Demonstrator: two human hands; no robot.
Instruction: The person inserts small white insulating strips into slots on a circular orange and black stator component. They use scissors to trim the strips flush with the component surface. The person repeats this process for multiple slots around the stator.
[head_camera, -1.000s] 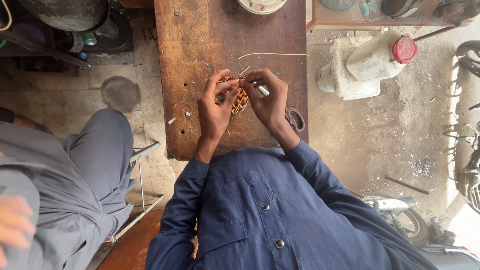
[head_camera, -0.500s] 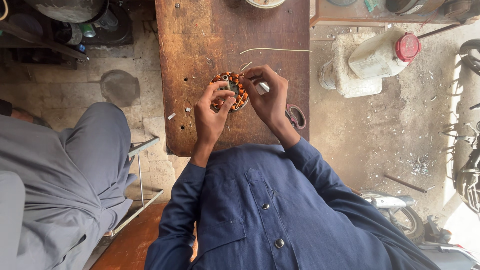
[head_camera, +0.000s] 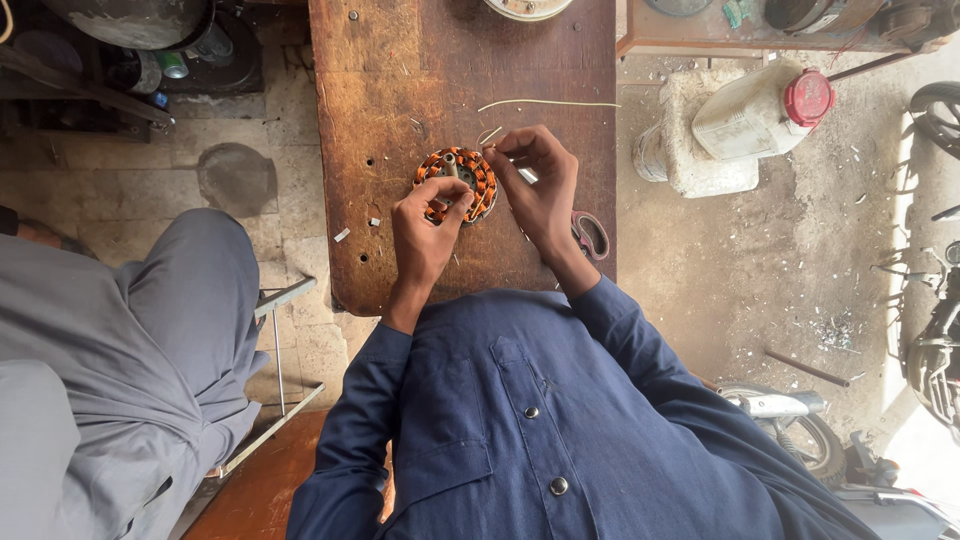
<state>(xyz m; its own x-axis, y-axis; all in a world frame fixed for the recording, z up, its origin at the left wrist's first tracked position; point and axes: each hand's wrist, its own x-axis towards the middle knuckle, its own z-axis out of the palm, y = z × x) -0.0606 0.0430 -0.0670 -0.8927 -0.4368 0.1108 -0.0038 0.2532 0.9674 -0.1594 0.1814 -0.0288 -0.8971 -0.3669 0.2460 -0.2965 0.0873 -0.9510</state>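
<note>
A round motor stator (head_camera: 457, 180) with copper-orange windings lies flat on the brown wooden workbench (head_camera: 400, 90). My left hand (head_camera: 425, 235) grips its near edge with thumb and fingers. My right hand (head_camera: 538, 185) is at its right side, fingertips pinched on a thin light-coloured strip at the winding's rim. Both sleeves are dark blue.
A long thin pale strip (head_camera: 548, 103) lies on the bench beyond my hands. Scissors with reddish handles (head_camera: 590, 235) rest by my right wrist. A white plastic jug with red cap (head_camera: 760, 105) stands on the floor at right. A person in grey clothing (head_camera: 110, 340) sits at left.
The stator went from tilted up between my hands to lying flat on the bench. My left hand has shifted to its near edge; the right stays at its right side.
</note>
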